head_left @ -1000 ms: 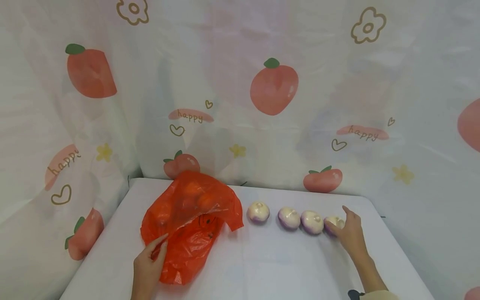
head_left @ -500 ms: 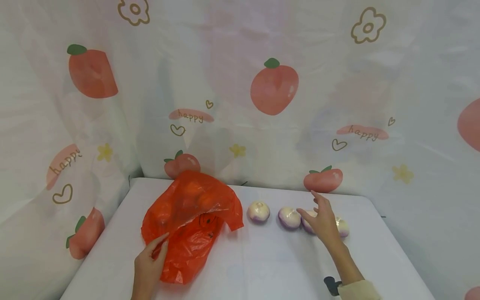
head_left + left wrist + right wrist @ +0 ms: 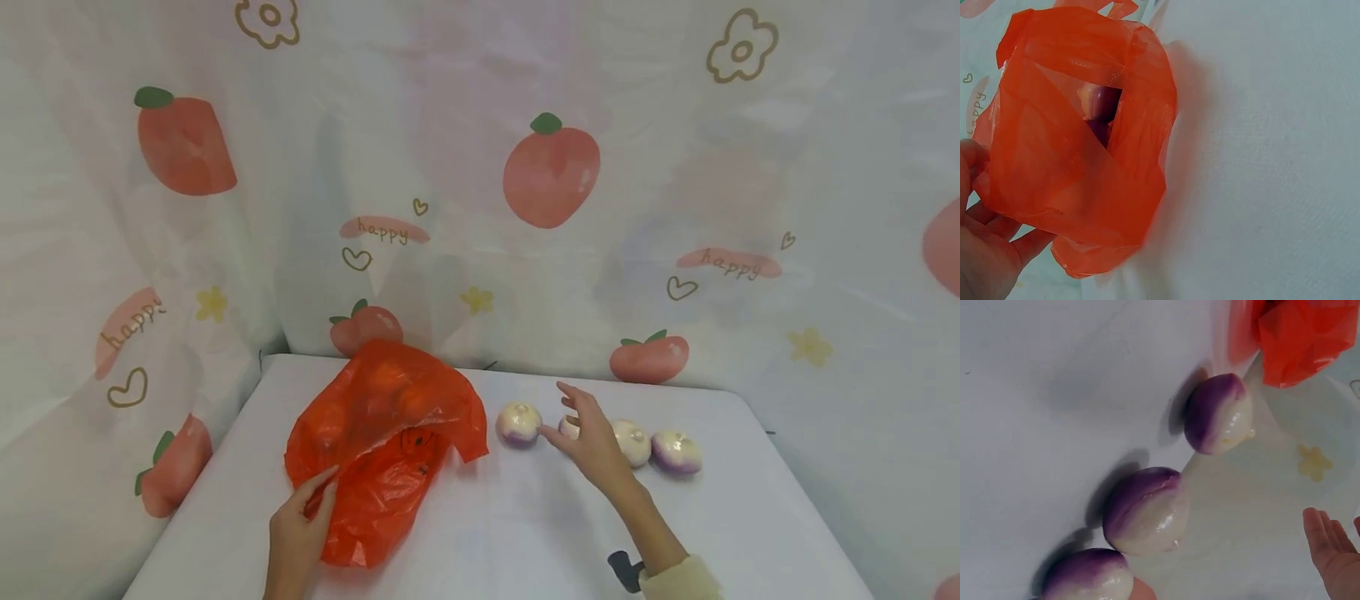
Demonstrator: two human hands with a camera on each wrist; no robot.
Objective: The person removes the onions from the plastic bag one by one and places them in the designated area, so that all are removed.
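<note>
My left hand pinches the near edge of a crumpled, translucent orange plastic bag lying on the white table; the thumb and fingers are closed on the film. Through the bag's opening in the left wrist view I see a rounded purple and pale shape inside, too blurred to name.

My right hand hovers with fingers spread and relaxed, gripping nothing, above a row of four round white-and-purple turnips to the right of the bag. It sits over the second turnip, mostly hiding it. The first turnip lies just left of my fingertips, near the bag's flap. The third turnip and the fourth turnip rest close together to the right of the hand.

A sheer curtain printed with peaches hangs behind the table.
</note>
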